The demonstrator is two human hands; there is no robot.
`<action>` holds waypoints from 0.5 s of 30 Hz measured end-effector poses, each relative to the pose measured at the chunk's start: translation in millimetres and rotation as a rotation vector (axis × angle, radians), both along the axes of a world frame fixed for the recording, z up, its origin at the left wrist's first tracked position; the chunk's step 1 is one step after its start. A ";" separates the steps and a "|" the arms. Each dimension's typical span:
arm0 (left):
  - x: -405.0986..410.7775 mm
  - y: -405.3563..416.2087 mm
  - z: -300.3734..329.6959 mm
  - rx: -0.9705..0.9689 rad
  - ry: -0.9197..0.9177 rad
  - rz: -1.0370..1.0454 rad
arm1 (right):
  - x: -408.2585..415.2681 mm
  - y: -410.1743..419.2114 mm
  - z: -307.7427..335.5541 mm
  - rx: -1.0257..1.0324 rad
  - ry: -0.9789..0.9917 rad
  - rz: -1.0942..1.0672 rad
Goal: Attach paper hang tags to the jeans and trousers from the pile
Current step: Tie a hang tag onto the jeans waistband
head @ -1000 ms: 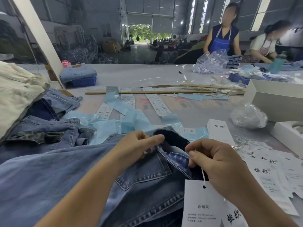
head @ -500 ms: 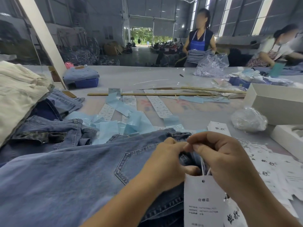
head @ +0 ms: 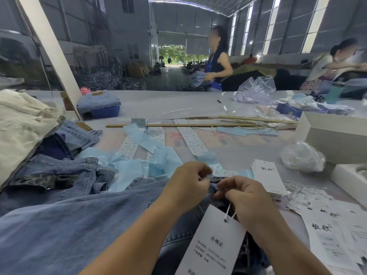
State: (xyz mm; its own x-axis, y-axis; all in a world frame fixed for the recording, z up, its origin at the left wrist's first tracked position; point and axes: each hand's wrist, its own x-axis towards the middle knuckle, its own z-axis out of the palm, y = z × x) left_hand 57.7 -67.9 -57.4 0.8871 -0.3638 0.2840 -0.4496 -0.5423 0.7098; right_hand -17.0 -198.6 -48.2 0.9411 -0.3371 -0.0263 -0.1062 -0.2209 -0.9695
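- Both hands meet at the waistband of the jeans (head: pixel 83 231), which lie flat along the near edge of the table (head: pixel 178 104), so the band is within easy reach for tying.
- The left hand (head: pixel 188 185) has its fingers curled and seems to pinch the band, or a loop on it, likely to keep it steady; exactly what it pinches I cannot tell.
- The right hand (head: pixel 248 197) pinches the white string (head: pixel 228 212) of the hang tag (head: pixel 214 241), which dangles below on that string, free of the work.
- More tags (head: pixel 268 175) lie along the table's right edge, close to the right hand for the next pair.
- The pile (head: pixel 49 171) of jeans and trousers waits at the left edge.
- Compared with half a second ago, the hands sit a little apart now, and the string shows as two strands running up from the tag's hole.
- A second ago the left hand was holding the waistband open; now the band is closed.
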 end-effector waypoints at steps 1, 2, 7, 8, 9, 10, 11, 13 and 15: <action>5.4 -4.3 0.0 0.048 -0.021 -0.004 | 1.7 -0.9 -0.1 0.026 0.005 -0.004; 11.1 -8.6 -1.7 0.115 -0.032 -0.022 | 4.0 -2.1 -0.2 0.045 0.011 -0.002; 23.4 -20.9 -10.6 0.155 -0.012 -0.050 | 14.8 -6.1 -3.6 0.086 0.021 0.026; 23.5 -21.6 -13.3 0.108 -0.020 -0.042 | 16.8 -6.3 -4.8 0.053 0.022 0.036; 23.1 -21.4 -16.9 0.036 -0.012 -0.033 | 19.1 -6.5 -6.5 -0.003 0.018 0.043; 22.3 -20.3 -20.4 -0.054 0.020 -0.028 | 21.8 -6.6 -8.2 -0.081 0.009 0.042; 21.2 -18.5 -23.3 -0.147 0.067 -0.026 | 24.5 -6.3 -9.6 -0.164 -0.006 0.035; 20.5 -14.2 -26.2 -0.298 0.151 -0.025 | 29.9 -3.8 -11.7 -0.280 -0.026 0.027; 22.2 -9.6 -26.7 -0.428 0.232 -0.035 | 33.0 1.8 -14.1 -0.358 -0.043 0.023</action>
State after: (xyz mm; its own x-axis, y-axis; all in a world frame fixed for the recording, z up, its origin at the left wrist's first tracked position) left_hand 79.9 -77.5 -84.1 0.9342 -0.2881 0.2103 -0.2655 -0.1678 0.9494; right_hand 16.0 -196.9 -62.3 0.9463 -0.2965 0.1289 -0.0584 -0.5489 -0.8338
